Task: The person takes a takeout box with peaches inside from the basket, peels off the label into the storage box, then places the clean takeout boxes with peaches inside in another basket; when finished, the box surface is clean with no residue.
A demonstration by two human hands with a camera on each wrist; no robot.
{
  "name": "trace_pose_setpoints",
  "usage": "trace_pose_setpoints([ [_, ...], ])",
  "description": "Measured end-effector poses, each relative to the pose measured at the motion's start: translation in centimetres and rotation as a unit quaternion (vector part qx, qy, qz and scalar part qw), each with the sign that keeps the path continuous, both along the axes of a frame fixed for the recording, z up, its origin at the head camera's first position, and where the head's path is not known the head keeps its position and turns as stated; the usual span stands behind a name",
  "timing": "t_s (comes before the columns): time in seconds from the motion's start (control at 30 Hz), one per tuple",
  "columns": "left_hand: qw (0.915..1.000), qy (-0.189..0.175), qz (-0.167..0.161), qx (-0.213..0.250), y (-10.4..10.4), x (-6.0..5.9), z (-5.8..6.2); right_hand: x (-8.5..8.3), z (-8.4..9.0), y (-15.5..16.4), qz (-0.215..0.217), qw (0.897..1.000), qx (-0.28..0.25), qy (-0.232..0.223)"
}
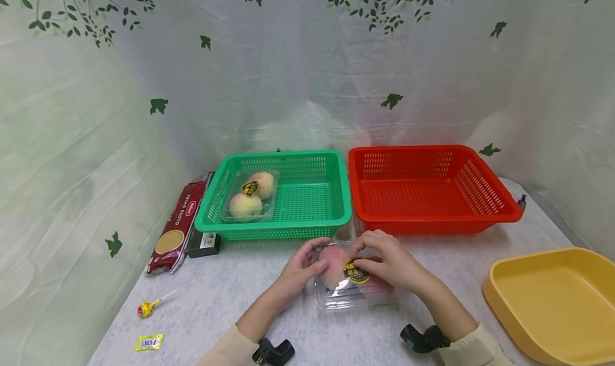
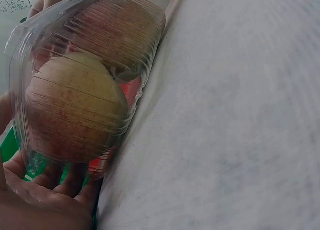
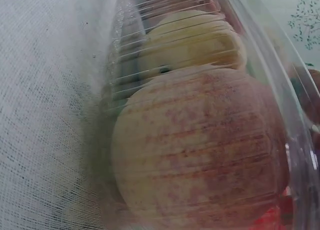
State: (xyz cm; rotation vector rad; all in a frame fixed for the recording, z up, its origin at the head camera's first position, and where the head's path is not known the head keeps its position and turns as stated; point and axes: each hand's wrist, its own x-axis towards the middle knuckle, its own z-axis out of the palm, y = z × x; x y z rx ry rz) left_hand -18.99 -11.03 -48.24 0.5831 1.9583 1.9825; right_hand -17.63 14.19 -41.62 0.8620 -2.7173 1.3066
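A clear plastic box holding two pinkish peaches lies on the table in front of me. My left hand grips the box's left end, its thumb over the lid. The left wrist view shows the fingers of that hand against the end wall, with a peach behind the ribbed plastic. On the lid is a black and gold sticker. The right hand pinches the sticker's upper edge between thumb and forefinger. In the right wrist view, a peach fills the near end of the box.
Behind stand a green basket with another boxed pair of peaches, and a red basket. At right is a yellow tray. To the left lie a dark red packet, a black box, a lollipop and a yellow sweet.
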Motion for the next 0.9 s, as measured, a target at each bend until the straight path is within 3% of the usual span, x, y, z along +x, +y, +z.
trace_pose_setpoints([
  [0.23,1.0000,0.000,0.007,0.003,-0.1,0.1,0.2,0.2,0.7,0.5,-0.005,0.998,-0.048,-0.048],
  [0.47,0.9999,0.003,0.006,0.010,0.1,0.1,-0.1,0.2,1.6,3.3,-0.013,0.995,-0.067,-0.068],
  [0.63,0.9999,0.003,0.009,0.012,0.0,0.1,-0.2,0.2,3.0,6.2,-0.021,0.996,-0.055,-0.067],
  [0.9,0.9999,0.005,0.009,0.002,0.0,0.0,-0.1,0.8,5.1,11.7,-0.068,0.997,0.017,-0.042],
])
